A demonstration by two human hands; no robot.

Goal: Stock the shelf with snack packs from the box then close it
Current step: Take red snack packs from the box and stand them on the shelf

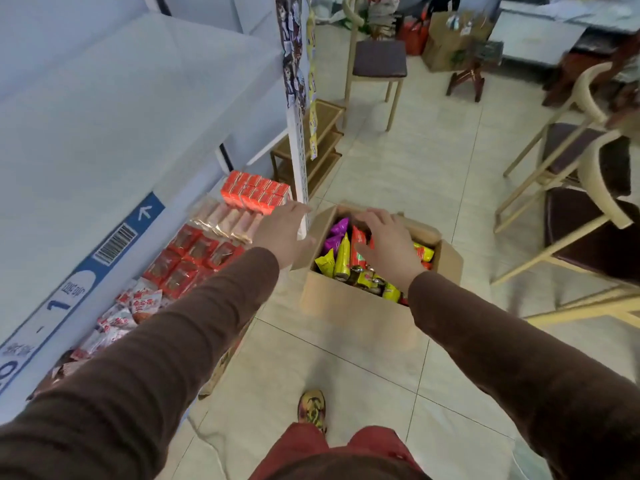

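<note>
So from the head cam, looking down: the cardboard box (360, 299) sits on the tile floor just past dead centre, flaps open, stuffed with snack packs (341, 254) in yellow, purple and red foil. The shelf (104, 133) runs along the 9 to 10 o'clock side, and its bottom tier already has red packets (194, 258) and orange cartons (254, 192) lined up. The right hand (388, 240) is down in the box with fingers spread over a red pack, touching or nearly so, but I can't tell if it's actually gripped anything. The left hand (282, 233) hangs open at the box's 9 o'clock edge, right between box and shelf, holding nothing. The hands are apart, with the near-left wall of the box between them. My guess on handling: these packs are light, crinkly and slick, probably puffed with air, so squeezing hard could crush what's inside. I'd pinch one across its middle or by the crimped end seam, or scoop a few together since they slide over each other.
</note>
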